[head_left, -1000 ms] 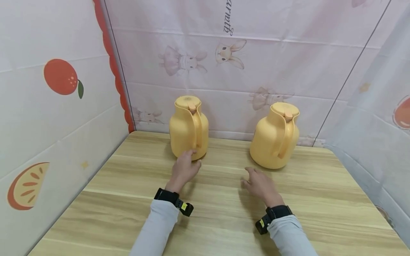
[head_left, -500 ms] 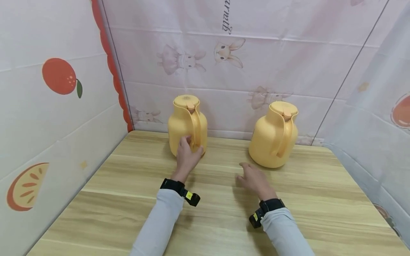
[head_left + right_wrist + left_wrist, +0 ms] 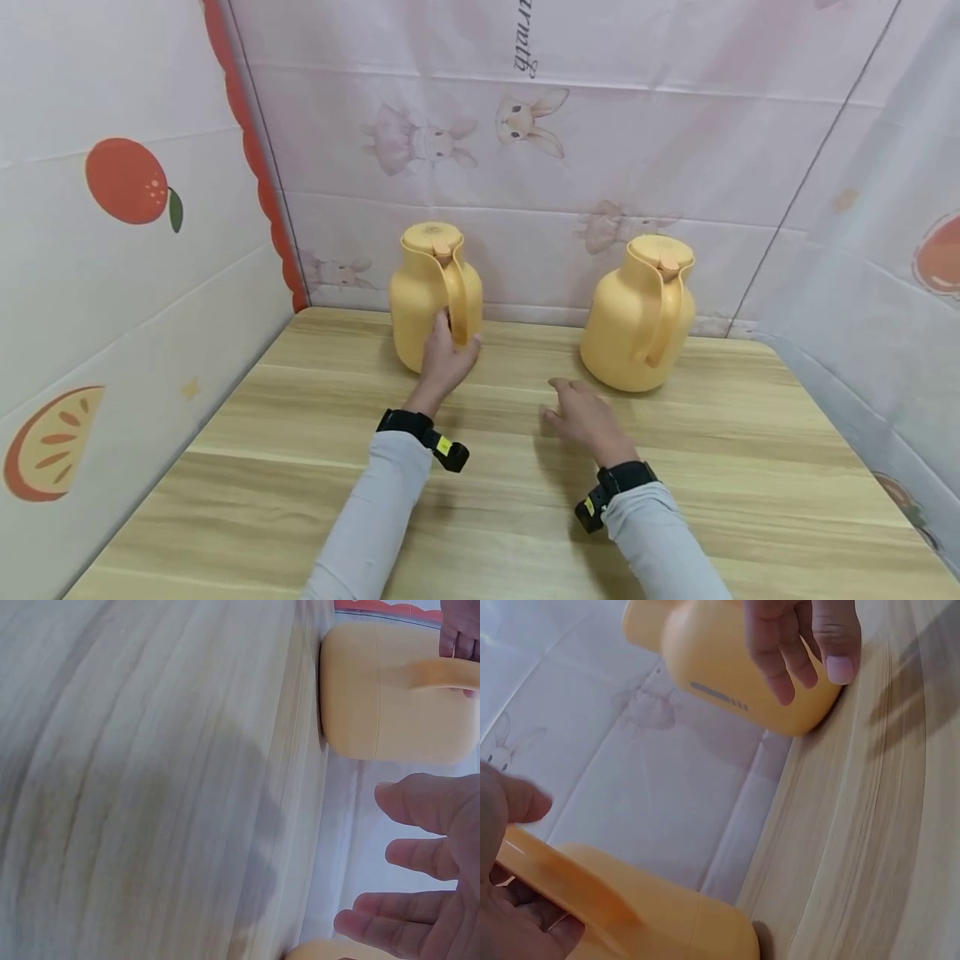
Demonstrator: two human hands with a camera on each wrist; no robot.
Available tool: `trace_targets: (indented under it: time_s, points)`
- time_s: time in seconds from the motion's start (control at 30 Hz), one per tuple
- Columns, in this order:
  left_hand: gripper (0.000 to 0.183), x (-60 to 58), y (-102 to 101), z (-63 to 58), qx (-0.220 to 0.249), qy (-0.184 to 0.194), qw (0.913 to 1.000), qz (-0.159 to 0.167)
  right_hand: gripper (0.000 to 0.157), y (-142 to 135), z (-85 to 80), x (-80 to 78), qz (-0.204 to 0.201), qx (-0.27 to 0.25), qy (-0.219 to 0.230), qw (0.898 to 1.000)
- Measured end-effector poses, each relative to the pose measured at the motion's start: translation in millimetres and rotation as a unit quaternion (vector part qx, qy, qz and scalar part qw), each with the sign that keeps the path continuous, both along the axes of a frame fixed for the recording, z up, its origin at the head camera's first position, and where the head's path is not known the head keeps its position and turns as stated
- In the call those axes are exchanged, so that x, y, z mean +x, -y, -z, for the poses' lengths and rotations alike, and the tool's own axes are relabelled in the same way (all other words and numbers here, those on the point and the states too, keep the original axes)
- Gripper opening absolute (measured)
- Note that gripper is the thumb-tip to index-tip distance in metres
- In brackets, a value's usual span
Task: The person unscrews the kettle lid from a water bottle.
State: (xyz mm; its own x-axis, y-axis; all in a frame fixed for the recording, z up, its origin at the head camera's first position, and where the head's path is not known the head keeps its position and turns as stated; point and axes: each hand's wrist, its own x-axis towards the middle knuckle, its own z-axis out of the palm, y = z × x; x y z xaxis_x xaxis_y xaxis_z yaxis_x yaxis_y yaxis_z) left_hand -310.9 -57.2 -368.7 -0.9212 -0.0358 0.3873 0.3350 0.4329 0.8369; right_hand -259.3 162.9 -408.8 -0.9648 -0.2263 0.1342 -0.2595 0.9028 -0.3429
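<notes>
A yellow thermos jug stands upright at the back left of the table, its handle facing me. My left hand is at that handle. In the left wrist view its fingers pass through the loop and curl round the handle, while the thumb is lifted off it. A second yellow thermos jug stands upright at the back right. In front and to the left of it, apart from both jugs, hovers my right hand; the right wrist view shows its fingers spread and holding nothing.
The wood-grain table reaches back to a pink rabbit-print cloth wall close behind both jugs. A white wall with fruit prints borders the left side, and a pale cloth wall the right.
My left hand has moved up from the left jug's base to its handle, and the fingers have gone into the loop. My right hand has drifted left and slightly forward. Both jugs stay put.
</notes>
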Motion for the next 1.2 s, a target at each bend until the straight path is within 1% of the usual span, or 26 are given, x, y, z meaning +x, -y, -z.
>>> trace_targets:
  time_s: [0.1,0.23,0.33,0.4,0.5,0.63,0.8,0.9,1.03,1.2]
  points:
    - [0.049,-1.1,3,0.9,-0.014,0.003,0.9998,-0.013,0.054,4,-0.6,-0.3,-0.005,0.005,0.001,1.000]
    - [0.050,-2.4,5,1.8,-0.029,0.007,0.9986,-0.045,0.053,7,-0.4,-0.8,-0.004,0.010,0.003,1.000]
    - [0.048,-4.8,6,2.7,-0.022,-0.003,0.9975,-0.068,0.054,8,-0.3,-1.7,-0.002,0.013,0.001,1.000]
    - [0.044,-6.1,6,2.7,-0.014,-0.011,0.9969,-0.077,0.054,8,-0.5,-2.6,0.000,0.016,0.000,1.000]
    - [0.040,-6.8,5,2.2,-0.010,-0.017,0.9966,-0.080,0.054,8,-0.3,-3.4,-0.002,0.016,0.000,1.000]
    - [0.041,-6.9,4,1.7,-0.010,-0.023,0.9967,-0.077,0.053,7,0.8,-3.2,-0.001,0.015,-0.001,1.000]
    - [0.045,-8.1,2,2.5,-0.001,-0.018,0.9968,-0.077,0.053,7,0.9,-2.4,0.000,0.016,-0.002,1.000]
    - [0.043,-8.0,3,2.9,0.012,-0.015,0.9964,-0.082,0.053,6,1.2,-1.4,-0.002,0.016,-0.001,1.000]
    - [0.042,-5.4,7,2.7,0.024,-0.022,0.9949,-0.096,0.054,5,2.0,-0.3,-0.004,0.017,0.002,1.000]
    - [0.046,-0.4,14,3.7,0.042,-0.029,0.9932,-0.105,0.054,6,1.9,3.5,-0.006,0.021,0.008,1.000]
